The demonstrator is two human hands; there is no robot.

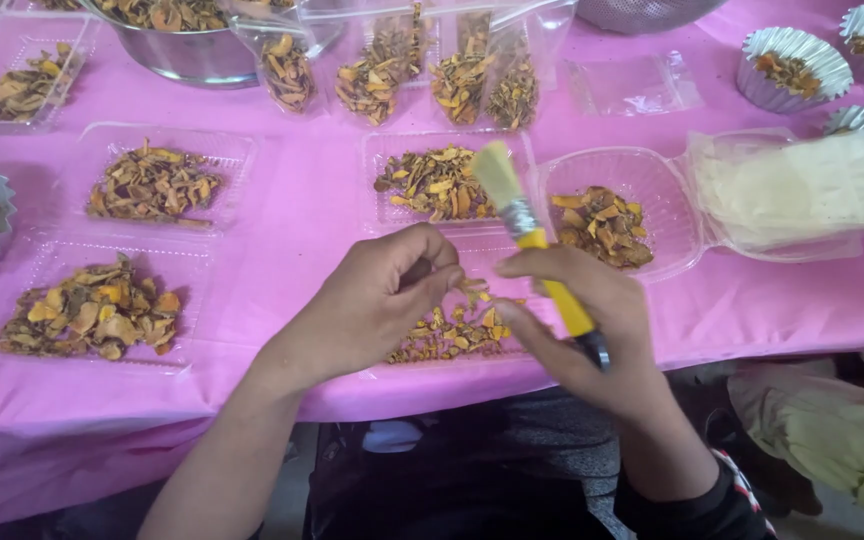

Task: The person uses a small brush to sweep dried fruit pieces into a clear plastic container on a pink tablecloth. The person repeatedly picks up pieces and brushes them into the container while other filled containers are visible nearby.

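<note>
**Yellow brush and dried pieces over a clear tray**

Yellow is what we meet first: the handle of a paintbrush (542, 262) gripped in our right hand (582, 325), fingers wrapped around it, the pale bristles tilted up and away to the left. Our left hand (377, 300) sits just beside it, fingers pinched shut on a small dried piece that we can barely make out. Both hands hover over a shallow clear tray (452, 335) at the near edge of the desk (282, 240), which holds a thin scatter of orange-brown dried slices.

Pink cloth covers the whole desk. To the left of our hands lies a fuller tray of the same slices (92, 310), and behind it another (157, 185). Straight ahead, past the bristles, sits a third filled tray (437, 182), with a round clear bowl (642, 195) of slices just to its right and a clear bag of pale material (802, 185) beyond that.

Farther back we see small clear bags of slices (452, 75), a steel bowl (187, 45) at the left, and fluted foil cups (792, 65) at the far right.
</note>
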